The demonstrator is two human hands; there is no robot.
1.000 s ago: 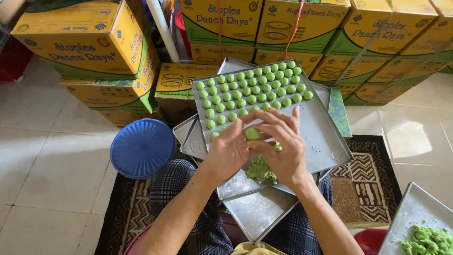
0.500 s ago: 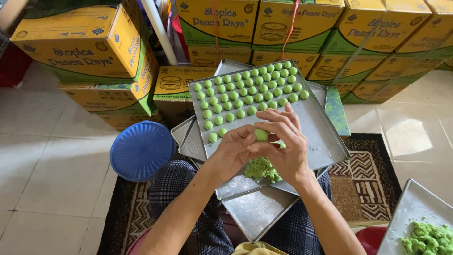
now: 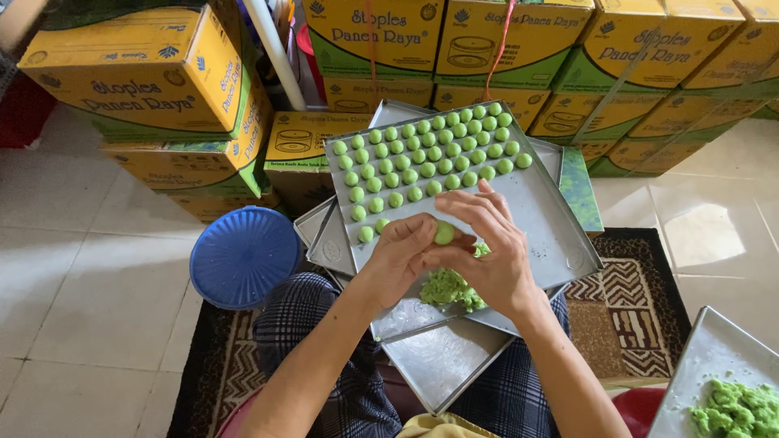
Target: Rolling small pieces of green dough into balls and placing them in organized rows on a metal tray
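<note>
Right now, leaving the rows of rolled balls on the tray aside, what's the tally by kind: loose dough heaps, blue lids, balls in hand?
Loose green dough heaps: 2
Blue round lid: 1
Dough ball between left hand and right hand: 1
Total: 4

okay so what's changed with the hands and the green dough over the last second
The green ball was rolled rounder between the left hand and the right hand, which stayed together above the tray. The rows of balls gained none, and the dough heap and blue lid stayed put.
</note>
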